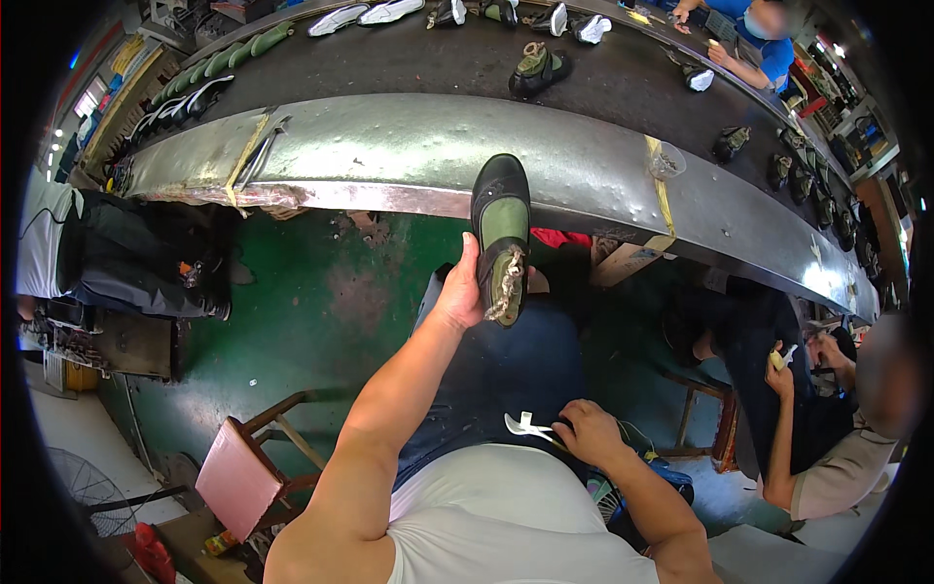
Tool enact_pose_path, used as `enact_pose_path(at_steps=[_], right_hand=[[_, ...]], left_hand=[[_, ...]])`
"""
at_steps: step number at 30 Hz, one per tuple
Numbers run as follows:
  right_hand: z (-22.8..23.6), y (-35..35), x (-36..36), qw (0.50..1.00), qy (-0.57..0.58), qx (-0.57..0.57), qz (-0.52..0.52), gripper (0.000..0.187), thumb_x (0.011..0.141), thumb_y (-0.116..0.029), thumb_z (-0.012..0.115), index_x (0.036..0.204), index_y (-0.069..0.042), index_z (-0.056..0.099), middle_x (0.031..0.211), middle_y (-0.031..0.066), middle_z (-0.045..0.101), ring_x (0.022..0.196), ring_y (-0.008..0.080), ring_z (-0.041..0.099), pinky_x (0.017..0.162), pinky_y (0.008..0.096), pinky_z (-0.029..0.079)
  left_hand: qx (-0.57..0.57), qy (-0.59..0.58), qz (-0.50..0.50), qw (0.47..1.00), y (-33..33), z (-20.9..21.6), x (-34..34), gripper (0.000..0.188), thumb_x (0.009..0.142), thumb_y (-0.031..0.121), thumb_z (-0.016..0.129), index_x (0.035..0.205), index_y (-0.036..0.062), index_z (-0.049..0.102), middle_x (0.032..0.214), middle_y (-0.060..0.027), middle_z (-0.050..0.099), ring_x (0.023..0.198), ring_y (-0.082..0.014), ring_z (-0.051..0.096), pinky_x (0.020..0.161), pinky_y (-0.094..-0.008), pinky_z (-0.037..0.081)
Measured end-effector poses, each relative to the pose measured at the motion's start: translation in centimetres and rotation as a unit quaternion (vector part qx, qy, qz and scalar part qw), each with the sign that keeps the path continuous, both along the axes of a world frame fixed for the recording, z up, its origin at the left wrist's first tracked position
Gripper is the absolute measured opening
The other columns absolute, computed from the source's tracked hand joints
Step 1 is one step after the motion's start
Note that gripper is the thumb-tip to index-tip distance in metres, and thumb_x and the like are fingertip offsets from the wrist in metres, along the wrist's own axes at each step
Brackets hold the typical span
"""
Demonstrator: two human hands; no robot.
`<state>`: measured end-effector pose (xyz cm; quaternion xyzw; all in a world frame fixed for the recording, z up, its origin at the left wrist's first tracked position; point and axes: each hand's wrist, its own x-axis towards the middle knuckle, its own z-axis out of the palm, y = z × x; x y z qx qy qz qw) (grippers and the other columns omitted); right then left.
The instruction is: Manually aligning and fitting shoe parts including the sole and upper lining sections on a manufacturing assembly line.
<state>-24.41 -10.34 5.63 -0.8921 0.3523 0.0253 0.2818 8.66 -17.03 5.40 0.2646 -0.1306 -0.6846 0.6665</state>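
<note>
My left hand (464, 291) grips a black and olive-green shoe (505, 219) by its heel end. The shoe points toe-up, away from me, beside the metal edge of the bench. Crumpled light material fills its opening. My right hand (590, 434) is low over my lap, its fingers curled round the end of a white curved plastic tool (525, 425). The fingertips are partly hidden, so the grip shows only in part.
A conveyor bench (418, 73) with a metal edge (389, 146) curves ahead, carrying several shoes. Another green and black shoe (538, 70) lies on the belt. Co-workers sit at right and far right; another person stands at left. A pink-seated stool (236, 479) is at lower left.
</note>
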Motion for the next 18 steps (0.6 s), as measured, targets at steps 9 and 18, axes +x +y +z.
enact_pose_path(at_steps=[9, 18], right_hand=[[-0.6, -2.4, 1.6, 1.000, 0.006, 0.023, 0.013, 0.025, 0.090, -0.030, 0.067, 0.090, -0.005, 0.071, 0.093, 0.0131, 0.067, 0.092, 0.0323, 0.066, 0.079, 0.0429, 0.055], [0.3, -9.5, 4.3, 0.998, -0.062, -0.001, 0.031, 0.027, 0.091, -0.032, 0.067, 0.084, -0.007, 0.069, 0.088, 0.0107, 0.068, 0.081, 0.0307, 0.068, 0.068, 0.0417, 0.056]], left_hand=[[0.031, -0.061, 0.019, 0.997, 0.6, 2.2, 1.4, 0.085, 0.097, 0.071, 0.032, 0.137, -0.0026, 0.050, 0.125, -0.0181, 0.063, 0.103, -0.0323, 0.069, 0.085, -0.0456, 0.059], [-0.019, -0.082, -0.044, 0.995, -15.7, 13.6, 14.2, 0.076, 0.102, 0.066, 0.028, 0.139, 0.0029, 0.051, 0.121, -0.0193, 0.066, 0.105, -0.0358, 0.068, 0.093, -0.0472, 0.055]])
